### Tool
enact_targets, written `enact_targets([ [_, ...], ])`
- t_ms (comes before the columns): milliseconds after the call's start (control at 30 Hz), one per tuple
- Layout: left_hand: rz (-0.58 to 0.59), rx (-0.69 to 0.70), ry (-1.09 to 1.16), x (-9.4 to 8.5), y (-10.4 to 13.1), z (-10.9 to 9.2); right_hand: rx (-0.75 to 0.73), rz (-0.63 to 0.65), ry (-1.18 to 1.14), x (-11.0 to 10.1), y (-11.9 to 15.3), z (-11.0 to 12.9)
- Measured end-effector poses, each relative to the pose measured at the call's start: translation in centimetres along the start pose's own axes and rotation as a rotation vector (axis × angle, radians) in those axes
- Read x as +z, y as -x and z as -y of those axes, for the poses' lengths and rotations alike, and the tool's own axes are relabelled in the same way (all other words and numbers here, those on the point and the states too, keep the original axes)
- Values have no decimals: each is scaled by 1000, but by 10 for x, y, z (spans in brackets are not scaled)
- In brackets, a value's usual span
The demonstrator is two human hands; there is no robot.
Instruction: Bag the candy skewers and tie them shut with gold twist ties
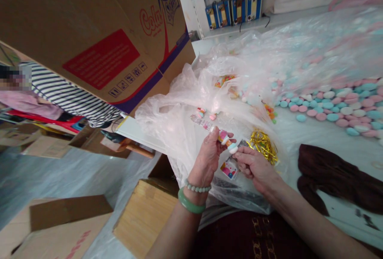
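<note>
Both hands meet over a sheer plastic bag (187,125) spread on the table. Between them is a slim packet of candies (228,143) in pink, white, orange and pale blue. My left hand (209,151) grips its far end with the thumb on top. At the near end, my right hand (251,163) pinches the packet by the pale blue and white pieces. A printed card (229,169) lies just below the hands. Right beside them is a heap of gold twist ties (265,147). Small candy pieces (213,115) and a printed strip (201,123) lie beyond.
Loose pink, blue and white candies (332,107) spread at the right under clear plastic. Dark brown cloth (332,167) lies near the right edge. A large carton (98,31) stands at left. Open boxes (68,219) sit on the floor; a person in striped clothing (70,91) is behind.
</note>
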State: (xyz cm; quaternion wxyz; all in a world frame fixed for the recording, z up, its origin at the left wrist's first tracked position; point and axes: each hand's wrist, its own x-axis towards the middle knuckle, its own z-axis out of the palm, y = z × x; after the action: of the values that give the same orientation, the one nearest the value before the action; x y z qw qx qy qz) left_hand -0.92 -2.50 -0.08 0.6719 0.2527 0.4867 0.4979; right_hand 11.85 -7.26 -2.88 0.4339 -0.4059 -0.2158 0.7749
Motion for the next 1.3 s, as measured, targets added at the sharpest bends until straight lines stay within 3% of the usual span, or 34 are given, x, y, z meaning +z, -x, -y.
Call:
enact_targets([
  [100,40,0,29,5,3,1,-194,-126,180,7,0,-6],
  [167,69,-29,54,7,4,2,-241,-158,197,8,-1,-7],
  [333,179,-191,125,-2,-1,1,-156,-43,97,6,-2,-5],
  [500,105,-69,276,-13,-8,-10,-117,-64,149,3,-3,-2],
  [600,145,-95,369,-11,-7,-14,-89,-83,156,3,-4,-2],
  [733,132,-77,331,-2,-4,-9,-56,-118,113,3,-2,-2],
  [833,78,-61,276,4,-2,-4,36,-30,68,1,0,1],
  [1000,54,-150,284,3,1,-2,373,370,-286,-11,-8,5],
  [1067,69,-141,276,1,2,-2,516,472,-432,-15,-13,4],
  [1200,98,-118,237,0,4,4,528,473,-560,-14,-19,2],
  [1300,119,-127,243,0,3,8,390,356,-399,-8,-16,1],
])
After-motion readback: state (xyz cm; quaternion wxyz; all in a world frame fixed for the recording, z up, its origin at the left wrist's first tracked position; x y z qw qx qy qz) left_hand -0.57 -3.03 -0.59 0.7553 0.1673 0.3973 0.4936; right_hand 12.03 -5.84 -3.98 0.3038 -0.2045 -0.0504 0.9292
